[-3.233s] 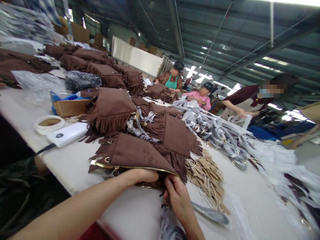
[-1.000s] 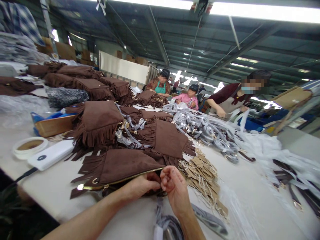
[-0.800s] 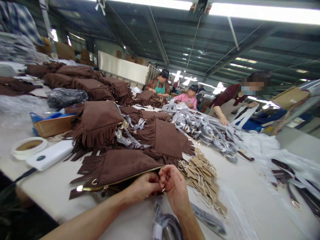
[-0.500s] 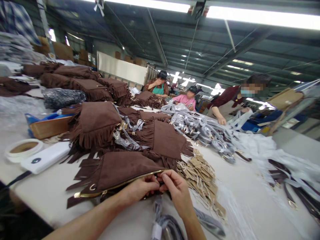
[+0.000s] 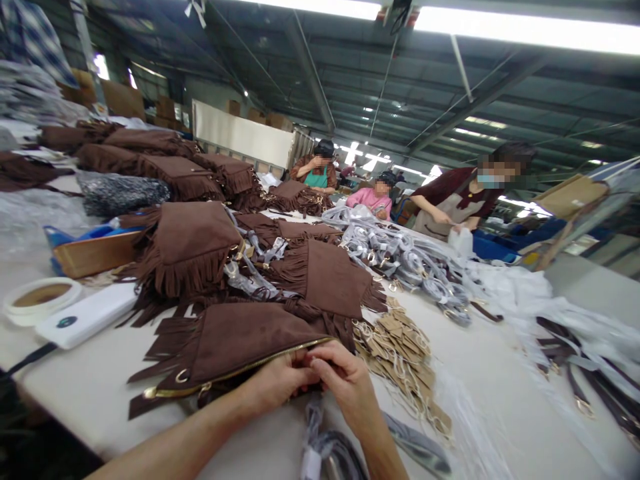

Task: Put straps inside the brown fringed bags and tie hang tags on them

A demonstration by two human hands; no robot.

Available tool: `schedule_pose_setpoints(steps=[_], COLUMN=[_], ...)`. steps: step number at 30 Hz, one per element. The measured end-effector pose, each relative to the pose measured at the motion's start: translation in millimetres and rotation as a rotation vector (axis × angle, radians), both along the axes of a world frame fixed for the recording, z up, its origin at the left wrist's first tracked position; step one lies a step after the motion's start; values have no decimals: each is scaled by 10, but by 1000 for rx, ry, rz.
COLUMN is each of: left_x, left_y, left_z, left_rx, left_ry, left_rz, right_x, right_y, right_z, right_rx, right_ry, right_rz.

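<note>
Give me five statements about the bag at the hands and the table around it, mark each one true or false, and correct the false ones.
1. The left hand and right hand are close together at one end of the front bag. True.
2. The front bag's zipper is silver-coloured. False: the zipper is gold-coloured.
3. The tan tags have pale strings. True.
4. The white tape roll sits on top of the white device. False: the tape roll lies on the table, beside the white device.
5. Plastic-wrapped straps are piled beyond the tags. True.
</note>
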State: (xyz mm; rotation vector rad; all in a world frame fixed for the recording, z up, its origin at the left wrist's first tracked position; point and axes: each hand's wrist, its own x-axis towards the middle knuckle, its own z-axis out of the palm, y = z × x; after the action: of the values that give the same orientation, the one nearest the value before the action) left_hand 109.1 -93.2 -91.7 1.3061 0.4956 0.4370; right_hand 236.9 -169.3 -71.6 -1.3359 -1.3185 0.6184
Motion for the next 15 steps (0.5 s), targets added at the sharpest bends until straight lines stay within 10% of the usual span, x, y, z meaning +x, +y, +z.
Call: schedule_pose_setpoints(steps=[15], left_x=[-47], left_y=[89], left_z=[-42], left_rx=[-38], left_ry=[82], left_rz=[45], right_x=[122], right_y=[-63], right_z=[16], right_rx=[-138], right_ry=[132], right_rz=[-69])
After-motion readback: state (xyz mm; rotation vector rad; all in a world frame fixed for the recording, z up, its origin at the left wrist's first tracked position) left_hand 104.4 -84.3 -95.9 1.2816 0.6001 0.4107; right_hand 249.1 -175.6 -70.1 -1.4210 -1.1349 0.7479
